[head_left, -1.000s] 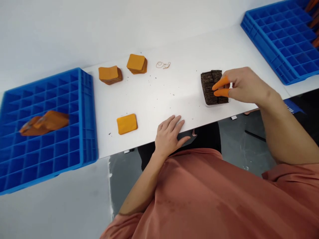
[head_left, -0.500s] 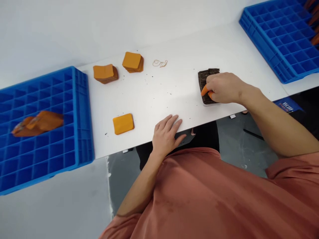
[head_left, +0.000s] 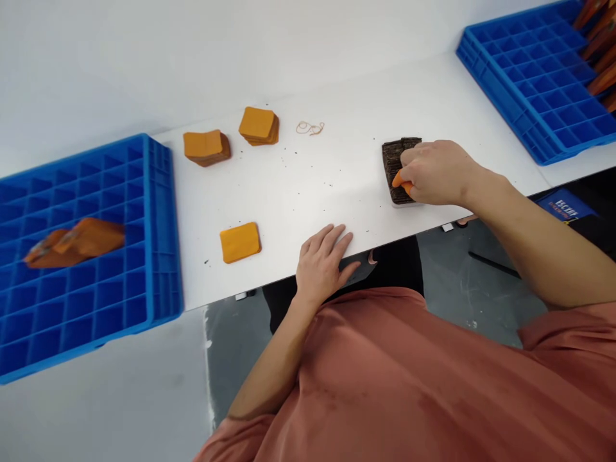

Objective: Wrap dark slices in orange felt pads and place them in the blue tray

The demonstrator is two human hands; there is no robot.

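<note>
My right hand (head_left: 440, 172) reaches down onto a shallow box packed with dark brown, rough-looking thin strips (head_left: 393, 154). Orange covers (head_left: 403, 182) sit on its fingertips, which are drawn together against the strips; whether a strip is between them is hidden. My left hand (head_left: 321, 266) lies flat at the table's front edge, fingers spread, holding nothing. To its left is a flat yellow-orange rectangular pad (head_left: 240, 242). Farther back stand two stacks of similar orange-brown pieces, the left stack (head_left: 206, 147) and the right stack (head_left: 258, 125).
A blue divided crate (head_left: 163, 224) at the left holds a few orange pouch-like items (head_left: 79, 242). Another blue divided crate (head_left: 505, 96) at the far right has several orange-brown items in its far cells. A thin looped string (head_left: 310, 128) and dark crumbs lie on the white table (head_left: 337, 167).
The fingers of my right hand have shifted slightly over the dark strips. My left hand stays in place. The whole view has moved a little.
</note>
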